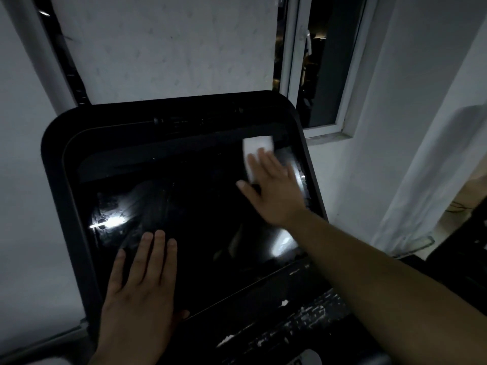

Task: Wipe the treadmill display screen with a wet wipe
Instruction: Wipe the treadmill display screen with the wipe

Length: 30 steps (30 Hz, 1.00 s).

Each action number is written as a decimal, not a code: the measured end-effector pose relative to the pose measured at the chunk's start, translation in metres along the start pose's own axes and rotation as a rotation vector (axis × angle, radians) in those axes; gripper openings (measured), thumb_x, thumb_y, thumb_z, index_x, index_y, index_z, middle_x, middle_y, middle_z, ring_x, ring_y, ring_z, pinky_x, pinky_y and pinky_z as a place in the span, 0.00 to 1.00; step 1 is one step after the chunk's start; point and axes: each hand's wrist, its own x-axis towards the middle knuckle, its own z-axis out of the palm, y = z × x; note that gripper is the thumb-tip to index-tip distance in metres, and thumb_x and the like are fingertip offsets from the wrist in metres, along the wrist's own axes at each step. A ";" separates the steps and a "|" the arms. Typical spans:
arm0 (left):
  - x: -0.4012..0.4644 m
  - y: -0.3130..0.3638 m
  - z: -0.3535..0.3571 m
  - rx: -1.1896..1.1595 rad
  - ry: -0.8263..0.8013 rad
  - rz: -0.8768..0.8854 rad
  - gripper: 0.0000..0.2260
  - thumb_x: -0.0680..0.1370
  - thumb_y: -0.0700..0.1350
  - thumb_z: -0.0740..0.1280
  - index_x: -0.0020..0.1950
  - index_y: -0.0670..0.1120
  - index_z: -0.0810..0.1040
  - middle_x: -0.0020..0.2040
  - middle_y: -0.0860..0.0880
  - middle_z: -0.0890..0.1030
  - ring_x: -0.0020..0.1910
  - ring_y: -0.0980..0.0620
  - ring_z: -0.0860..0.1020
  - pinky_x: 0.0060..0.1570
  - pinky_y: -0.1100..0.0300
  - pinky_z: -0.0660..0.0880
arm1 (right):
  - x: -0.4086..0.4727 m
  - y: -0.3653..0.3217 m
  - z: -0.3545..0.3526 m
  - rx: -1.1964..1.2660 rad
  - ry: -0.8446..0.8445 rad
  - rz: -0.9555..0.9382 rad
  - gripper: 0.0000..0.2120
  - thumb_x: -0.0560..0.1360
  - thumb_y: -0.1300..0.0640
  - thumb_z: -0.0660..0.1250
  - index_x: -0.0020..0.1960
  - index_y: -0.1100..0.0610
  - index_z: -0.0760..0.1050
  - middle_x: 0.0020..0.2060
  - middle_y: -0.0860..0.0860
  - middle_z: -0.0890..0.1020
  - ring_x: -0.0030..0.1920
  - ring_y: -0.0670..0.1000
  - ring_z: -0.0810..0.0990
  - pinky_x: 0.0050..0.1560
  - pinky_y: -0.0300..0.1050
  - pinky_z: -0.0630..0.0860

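Note:
The treadmill display screen [200, 214] is a large black glossy panel in a dark rounded frame, tilted toward me. A white wet wipe [254, 148] lies flat against the screen's upper right corner. My right hand [274, 188] presses on the wipe with its fingers spread flat, covering the wipe's lower part. My left hand [139, 291] rests flat on the screen's lower left, fingers together, holding nothing. Bright reflections show on the glass at the left and lower right.
A worn black console ledge [290, 320] with peeling paint runs below the screen. Behind the screen hangs a white blind [168, 46]. A window frame [340, 75] stands at the upper right, and a white wall with a curtain at the right.

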 end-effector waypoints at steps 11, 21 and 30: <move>0.003 0.002 0.003 -0.004 0.039 0.027 0.64 0.43 0.56 0.86 0.75 0.36 0.69 0.77 0.35 0.66 0.76 0.36 0.66 0.71 0.30 0.61 | -0.015 -0.063 0.002 -0.030 -0.030 -0.207 0.40 0.78 0.30 0.44 0.80 0.54 0.60 0.81 0.56 0.57 0.82 0.56 0.51 0.79 0.60 0.46; -0.003 -0.005 0.014 0.026 0.139 0.091 0.49 0.59 0.64 0.62 0.75 0.37 0.67 0.76 0.36 0.68 0.74 0.40 0.66 0.67 0.29 0.64 | 0.016 0.018 -0.015 0.007 -0.077 0.133 0.37 0.79 0.30 0.43 0.82 0.48 0.50 0.82 0.51 0.51 0.82 0.51 0.47 0.80 0.58 0.41; 0.000 -0.006 0.019 0.093 0.211 0.072 0.48 0.60 0.63 0.60 0.73 0.36 0.70 0.76 0.36 0.68 0.75 0.41 0.66 0.68 0.31 0.63 | -0.018 -0.063 0.000 -0.032 -0.063 -0.206 0.39 0.79 0.30 0.45 0.82 0.53 0.53 0.82 0.54 0.52 0.82 0.55 0.45 0.80 0.59 0.41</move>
